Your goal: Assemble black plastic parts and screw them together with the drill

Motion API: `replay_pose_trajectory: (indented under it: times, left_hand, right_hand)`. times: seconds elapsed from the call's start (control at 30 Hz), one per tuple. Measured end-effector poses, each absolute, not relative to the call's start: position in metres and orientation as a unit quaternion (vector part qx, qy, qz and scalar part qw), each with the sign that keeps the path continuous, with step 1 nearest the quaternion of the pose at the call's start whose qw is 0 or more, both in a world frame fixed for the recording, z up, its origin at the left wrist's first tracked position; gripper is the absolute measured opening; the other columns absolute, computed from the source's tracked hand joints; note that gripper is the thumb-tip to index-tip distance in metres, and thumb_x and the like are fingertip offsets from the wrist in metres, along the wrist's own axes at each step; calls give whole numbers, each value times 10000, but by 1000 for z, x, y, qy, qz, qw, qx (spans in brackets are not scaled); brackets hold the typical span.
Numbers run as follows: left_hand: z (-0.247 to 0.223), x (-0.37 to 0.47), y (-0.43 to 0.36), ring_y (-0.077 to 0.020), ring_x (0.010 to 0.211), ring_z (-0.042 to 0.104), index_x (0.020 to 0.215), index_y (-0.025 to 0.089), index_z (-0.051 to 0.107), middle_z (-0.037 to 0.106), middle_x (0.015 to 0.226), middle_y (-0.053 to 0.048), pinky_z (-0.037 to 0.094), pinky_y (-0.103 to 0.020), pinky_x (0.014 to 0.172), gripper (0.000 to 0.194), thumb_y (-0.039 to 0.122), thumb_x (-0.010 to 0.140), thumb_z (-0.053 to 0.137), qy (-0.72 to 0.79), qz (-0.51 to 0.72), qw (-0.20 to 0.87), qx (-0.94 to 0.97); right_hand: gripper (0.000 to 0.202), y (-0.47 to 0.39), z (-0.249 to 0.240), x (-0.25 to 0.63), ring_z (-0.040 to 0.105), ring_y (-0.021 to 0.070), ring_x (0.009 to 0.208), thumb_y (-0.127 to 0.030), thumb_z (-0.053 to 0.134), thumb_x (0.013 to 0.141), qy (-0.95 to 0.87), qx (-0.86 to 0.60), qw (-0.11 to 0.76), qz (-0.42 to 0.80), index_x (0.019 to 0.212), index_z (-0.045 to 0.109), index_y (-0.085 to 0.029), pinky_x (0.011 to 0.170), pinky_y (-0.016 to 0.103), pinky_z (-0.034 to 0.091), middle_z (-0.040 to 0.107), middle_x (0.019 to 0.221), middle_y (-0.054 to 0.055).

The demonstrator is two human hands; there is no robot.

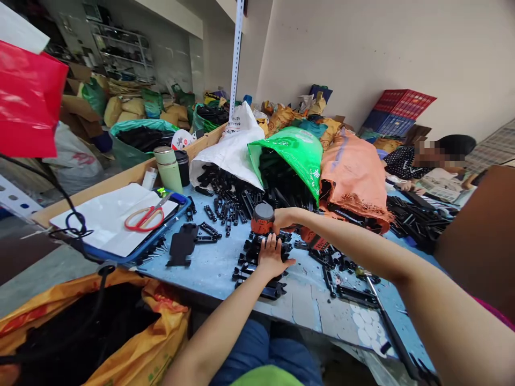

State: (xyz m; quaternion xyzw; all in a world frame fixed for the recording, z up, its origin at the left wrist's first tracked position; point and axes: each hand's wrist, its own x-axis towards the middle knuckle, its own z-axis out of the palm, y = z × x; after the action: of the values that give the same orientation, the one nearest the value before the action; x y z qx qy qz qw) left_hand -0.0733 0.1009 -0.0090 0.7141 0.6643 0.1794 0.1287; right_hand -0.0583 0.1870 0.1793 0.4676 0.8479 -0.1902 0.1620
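My right hand point(285, 219) is closed around the grip of an orange and black cordless drill point(262, 219), held over the parts at the middle of the table. Its battery end shows beneath my right forearm; the drill's tip is hidden. With fingers stretched out, my left hand point(273, 258) presses on a row of black plastic parts point(257, 272) lying side by side near the front edge. To the left lies a flat black plate point(182, 245). Loose small black parts point(228, 210) spill toward my hands from a white sack point(229, 147).
A green bag point(295, 147) and an orange sack point(352, 169) stand behind my hands. Red-handled scissors point(147, 217) lie on paper in a blue tray point(177, 206). A hammer-like tool point(392, 332) rests at right. A yellow sack point(169, 327) stands below left. Another person point(406, 163) sits at right.
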Motion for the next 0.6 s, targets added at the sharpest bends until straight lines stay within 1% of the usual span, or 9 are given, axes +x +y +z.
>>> replay_pose_trajectory:
  times: [0.1,0.2,0.27,0.37,0.47,0.6]
  left_hand:
    - [-8,-70,75,-291,1365,58,1387,53,242,150,1477,-167,76,-461,1102,946,751,756,147,658,191,132,717]
    - [-11,-68,56,-281,1367,63,1387,48,244,174,1473,-161,63,-455,1108,932,737,769,140,657,198,124,717]
    - [-13,-68,50,-272,1368,60,1395,65,231,179,1476,-138,49,-457,1111,891,713,790,136,655,200,119,719]
    - [-15,-68,50,-265,1369,56,1403,86,218,179,1480,-111,35,-463,1111,855,690,806,124,647,201,120,725]
    - [-15,-69,50,-270,1369,51,1400,78,220,185,1478,-115,37,-464,1110,881,708,793,122,642,208,123,727]
    - [-11,-69,50,-288,1357,117,1380,71,267,230,1462,-136,80,-462,1102,901,727,779,122,645,220,116,722]
  right_hand:
    - [176,187,176,-55,570,161,573,-188,660,545,850,431,234,-191,663,659,-57,498,211,416,614,585,46]
    - [197,186,169,-54,554,157,509,-211,634,545,851,400,281,-193,691,656,-81,451,228,419,600,574,31]
    - [196,185,163,-58,546,151,494,-217,624,544,852,383,302,-190,687,651,-86,439,228,416,590,570,24]
    - [221,181,155,-65,545,143,497,-203,623,534,858,365,317,-172,721,652,-88,437,219,408,589,585,17]
    - [274,173,155,-69,562,148,526,-194,614,536,868,351,320,-145,787,659,-93,448,212,407,613,631,27]
    - [278,157,167,-64,582,170,550,-236,604,543,879,336,320,-111,764,668,-80,460,222,409,634,651,64]
